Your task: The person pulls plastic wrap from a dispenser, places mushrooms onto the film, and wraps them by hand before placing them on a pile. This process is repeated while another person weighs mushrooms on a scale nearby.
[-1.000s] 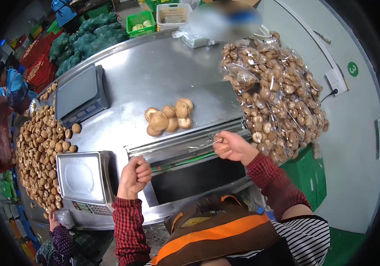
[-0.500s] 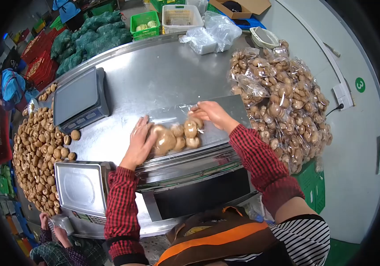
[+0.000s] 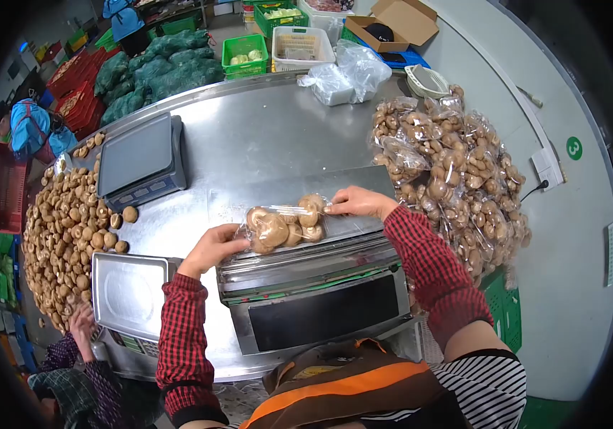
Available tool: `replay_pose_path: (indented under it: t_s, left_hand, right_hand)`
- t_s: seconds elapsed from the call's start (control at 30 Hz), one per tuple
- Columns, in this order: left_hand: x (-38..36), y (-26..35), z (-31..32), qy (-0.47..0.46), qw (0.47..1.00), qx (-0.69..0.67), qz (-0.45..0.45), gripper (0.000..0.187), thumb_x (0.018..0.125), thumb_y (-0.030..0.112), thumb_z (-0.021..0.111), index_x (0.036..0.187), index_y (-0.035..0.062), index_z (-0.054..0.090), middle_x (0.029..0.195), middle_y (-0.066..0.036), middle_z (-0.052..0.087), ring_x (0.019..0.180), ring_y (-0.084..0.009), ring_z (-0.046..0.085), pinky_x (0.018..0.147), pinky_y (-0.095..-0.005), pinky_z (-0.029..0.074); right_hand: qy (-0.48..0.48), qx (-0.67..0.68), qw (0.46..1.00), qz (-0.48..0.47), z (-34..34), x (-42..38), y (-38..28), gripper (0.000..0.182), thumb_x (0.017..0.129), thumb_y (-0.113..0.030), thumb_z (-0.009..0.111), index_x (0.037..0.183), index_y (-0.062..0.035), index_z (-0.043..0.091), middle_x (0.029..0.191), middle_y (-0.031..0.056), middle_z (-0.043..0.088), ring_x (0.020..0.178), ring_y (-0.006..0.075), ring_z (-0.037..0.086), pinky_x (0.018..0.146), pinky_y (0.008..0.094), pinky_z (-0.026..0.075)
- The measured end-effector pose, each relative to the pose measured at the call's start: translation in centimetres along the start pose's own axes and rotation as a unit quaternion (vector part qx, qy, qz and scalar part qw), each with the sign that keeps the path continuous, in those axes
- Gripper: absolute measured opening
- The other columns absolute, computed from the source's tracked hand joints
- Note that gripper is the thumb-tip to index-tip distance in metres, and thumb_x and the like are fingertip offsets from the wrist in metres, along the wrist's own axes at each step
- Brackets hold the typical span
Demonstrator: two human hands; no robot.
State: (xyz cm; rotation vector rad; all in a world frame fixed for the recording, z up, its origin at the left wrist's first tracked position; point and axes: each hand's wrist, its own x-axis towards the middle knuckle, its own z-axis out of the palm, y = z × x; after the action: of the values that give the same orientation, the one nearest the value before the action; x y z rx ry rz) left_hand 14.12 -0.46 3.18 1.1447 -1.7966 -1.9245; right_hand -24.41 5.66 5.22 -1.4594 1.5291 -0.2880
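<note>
A clear plastic bag of brown mushrooms lies on the flat metal plate of a wrapping machine in front of me. My left hand grips the bag's left end, thumb towards me. At the opposite end, the fingers of my right hand pinch the gathered plastic. The film looks drawn snug around the mushrooms, with bright reflections across its top. Part of each end is hidden by my fingers.
Loose mushrooms are heaped at left, beside a grey scale and a steel-topped scale. Many bagged mushrooms form a pile at right. Plastic bags lie at the back. Another person's hand is at lower left.
The bag's loose film, spread flat behind the mushrooms before, is now wrapped close around them. My hands have gone from resting flat on the film to gripping the bag's two ends.
</note>
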Motion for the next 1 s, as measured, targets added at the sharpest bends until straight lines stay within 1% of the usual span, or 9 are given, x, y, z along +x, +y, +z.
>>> replay_pose_path:
  t_s: [0.03, 0.07, 0.2, 0.3, 0.5, 0.57, 0.7, 0.77, 1.0]
  left_hand:
    - [-0.8, 1.1, -0.3, 0.007, 0.999, 0.003, -0.04, 0.046, 0.086, 0.019, 0.072, 0.125, -0.0016, 0.058, 0.096, -0.009, 0.066, 0.087, -0.0192, 0.063, 0.08, -0.029, 0.051]
    - [-0.8, 0.2, -0.1, 0.058, 0.993, 0.084, 0.061, 0.029, 0.091, 0.019, 0.065, 0.111, -0.0011, 0.065, 0.086, -0.006, 0.064, 0.078, -0.0166, 0.059, 0.073, -0.0276, 0.049]
    - [-0.1, -0.2, 2.8, 0.166, 0.976, 0.12, 0.078, 0.022, 0.095, 0.02, 0.057, 0.088, -0.0015, 0.057, 0.071, -0.008, 0.057, 0.067, -0.0132, 0.053, 0.063, -0.0304, 0.044]
    - [-1.3, 1.8, 6.4, 0.277, 0.948, 0.078, 0.136, 0.024, 0.098, 0.02, 0.051, 0.086, -0.0008, 0.054, 0.064, -0.005, 0.051, 0.057, -0.0117, 0.048, 0.056, -0.0308, 0.042]
    - [-10.2, 3.6, 10.7, 0.218, 0.972, 0.063, -0.061, 0.028, 0.097, 0.022, 0.054, 0.085, -0.0029, 0.058, 0.068, -0.01, 0.065, 0.052, -0.0104, 0.05, 0.049, -0.0286, 0.04]
    - [-11.1, 0.0, 11.5, 0.195, 0.971, 0.115, -0.071, 0.03, 0.097, 0.023, 0.054, 0.084, -0.0037, 0.058, 0.068, -0.01, 0.064, 0.052, -0.0126, 0.052, 0.05, -0.0306, 0.041]
    - [-12.6, -1.4, 15.0, 0.236, 0.965, 0.115, -0.005, 0.035, 0.1, 0.023, 0.05, 0.079, -0.0042, 0.054, 0.062, -0.009, 0.05, 0.06, -0.0113, 0.045, 0.056, -0.0318, 0.04]
    - [-13.1, -2.8, 17.2, 0.237, 0.969, 0.073, 0.008, 0.036, 0.101, 0.022, 0.049, 0.077, -0.0037, 0.051, 0.062, -0.008, 0.044, 0.063, -0.0102, 0.039, 0.058, -0.0302, 0.038]
    - [-10.3, -7.4, 19.9, 0.201, 0.868, 0.411, 0.193, 0.031, 0.091, 0.021, 0.064, 0.069, 0.002, 0.054, 0.063, -0.015, 0.057, 0.057, -0.0325, 0.056, 0.05, -0.0412, 0.043]
  right_hand:
    - [0.068, -0.029, 0.993, -0.094, 0.6, -0.3, 0.6, 0.057, 0.091, -0.052, 0.06, 0.079, 0.004, 0.065, 0.082, 0.0087, 0.061, 0.073, 0.0167, 0.057, 0.063, 0.0279, 0.046]
    - [0.065, -0.012, 0.997, -0.036, 0.9, -0.2, 1.1, 0.048, 0.094, -0.041, 0.06, 0.09, 0.0066, 0.066, 0.1, 0.0121, 0.062, 0.088, 0.0202, 0.059, 0.071, 0.0283, 0.05]
    - [0.157, 0.383, 0.91, 0.021, 4.8, -1.2, -0.3, 0.037, 0.102, -0.03, 0.045, 0.119, 0.0032, 0.051, 0.11, 0.0159, 0.059, 0.085, 0.0275, 0.066, 0.072, 0.0351, 0.058]
    - [0.174, 0.422, 0.889, 0.041, 5.4, -5.6, -2.3, 0.039, 0.103, -0.031, 0.042, 0.122, 0.0025, 0.042, 0.119, 0.0179, 0.053, 0.083, 0.03, 0.067, 0.068, 0.0379, 0.06]
    - [0.065, 0.542, 0.832, 0.101, 10.7, -17.3, -1.9, 0.029, 0.104, -0.029, 0.04, 0.117, -0.0038, 0.046, 0.102, 0.0143, 0.063, 0.086, 0.0259, 0.069, 0.062, 0.0343, 0.06]
    - [0.071, 0.541, 0.827, 0.134, 13.6, -18.6, -0.1, 0.028, 0.104, -0.027, 0.041, 0.115, -0.0029, 0.047, 0.1, 0.0125, 0.064, 0.084, 0.023, 0.069, 0.06, 0.0314, 0.058]
    - [0.366, 0.229, 0.897, 0.097, 18.1, -20.0, -1.6, 0.025, 0.101, -0.022, 0.048, 0.094, -0.0003, 0.056, 0.067, 0.009, 0.06, 0.058, 0.0135, 0.062, 0.054, 0.0264, 0.049]
    - [0.478, 0.114, 0.864, 0.11, 20.7, -21.1, -0.1, 0.021, 0.098, -0.021, 0.053, 0.093, -0.0002, 0.057, 0.068, 0.0172, 0.059, 0.061, 0.0312, 0.062, 0.055, 0.0388, 0.046]
    - [0.613, 0.095, 0.753, 0.22, 30.2, -26.2, 11.8, 0.027, 0.096, -0.024, 0.055, 0.085, -0.0001, 0.059, 0.073, 0.023, 0.06, 0.07, 0.0418, 0.062, 0.06, 0.0438, 0.047]
